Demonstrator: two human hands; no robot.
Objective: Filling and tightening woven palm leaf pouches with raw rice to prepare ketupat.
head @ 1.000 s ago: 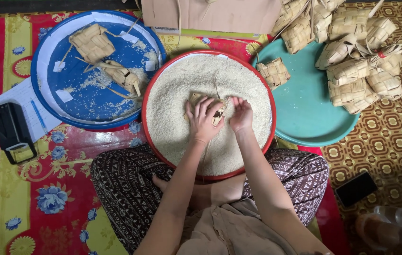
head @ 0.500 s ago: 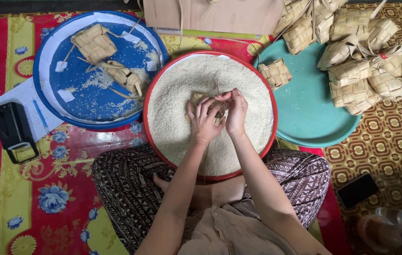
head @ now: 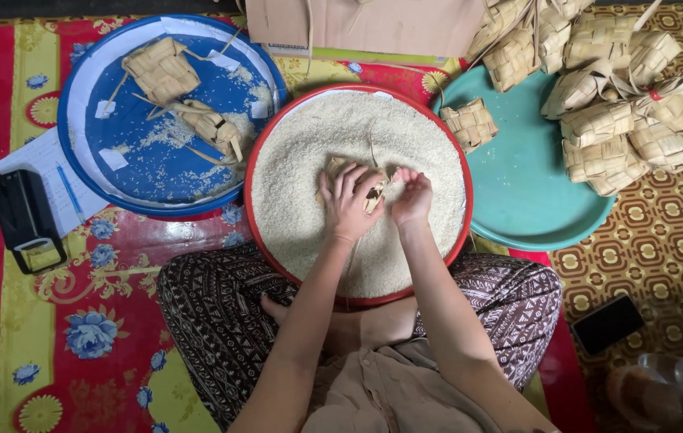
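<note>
**Woven pouch held over a tray of rice**

Seated cross-legged on a floral mat (head: 52, 321), red-rimmed tray (head: 255, 210) of raw rice resting on the lap, right under both hands. Left hand (head: 347, 204) wrapped around a small woven leaf pouch (head: 373, 186), fingers curled to keep it steady just above the grains, probably so that spills drop back into the tray. Right hand (head: 412, 196) loosely cupped against the pouch's right side, fingertips bunched at its opening; whether grains are pinched there, cannot tell.

Up and to the left of the hands, a blue tray (head: 85, 152) with two more woven pouches (head: 161, 70) and scattered rice, close enough to reach. Up and to the right, a teal tray (head: 518, 192) carrying one pouch near its rim and a heap of woven cases (head: 606, 120) beyond, well apart from the rice. Far left, a black device (head: 24, 218) lying on paper. Low right, a dark phone (head: 608, 322).
</note>
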